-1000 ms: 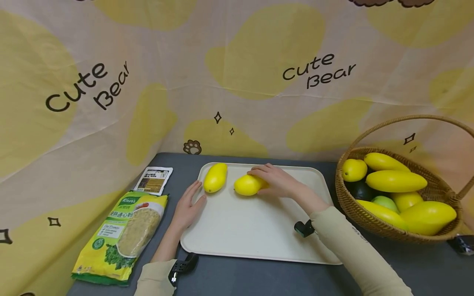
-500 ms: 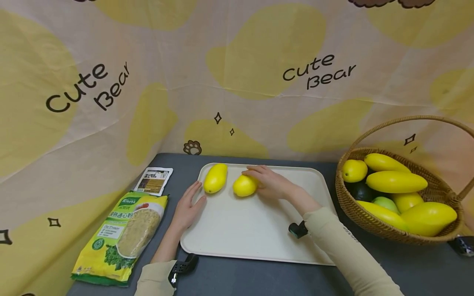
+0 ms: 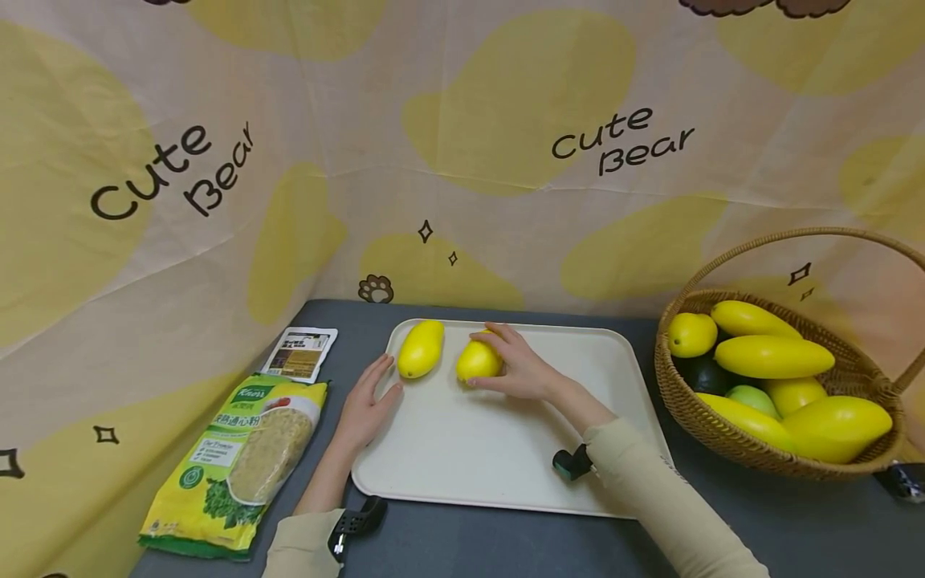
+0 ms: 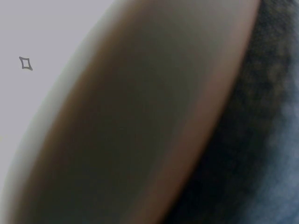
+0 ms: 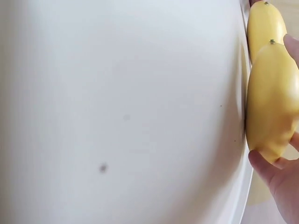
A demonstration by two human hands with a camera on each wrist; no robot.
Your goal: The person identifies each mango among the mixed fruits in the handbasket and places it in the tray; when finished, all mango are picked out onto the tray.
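On the cream tray point(image 3: 506, 449) lie two smooth yellow mango-like fruits. The left fruit point(image 3: 421, 348) lies near the tray's back left corner, untouched. My right hand point(image 3: 520, 369) holds the other yellow fruit point(image 3: 478, 361), with fingers over its far side and the thumb at its near end. In the right wrist view this held fruit point(image 5: 271, 102) overlaps the left one point(image 5: 265, 25), and the thumb point(image 5: 266, 170) touches its lower end. My left hand point(image 3: 364, 405) rests at the tray's left edge with relaxed fingers; its wrist view is mostly a blurred close surface.
A wicker basket point(image 3: 672, 401) of yellow fruits, a green one and a dark one stands on the right. A yellow-green Knorr pasta bag point(image 3: 238, 466) and a small white-and-brown packet point(image 3: 299, 353) lie left of the tray. A printed cloth point(image 3: 491, 265) hangs behind.
My right hand has moved slightly left, and its thumb has come round to the fruit's near end. The held fruit has turned, showing less of its length. My left hand has stayed still.
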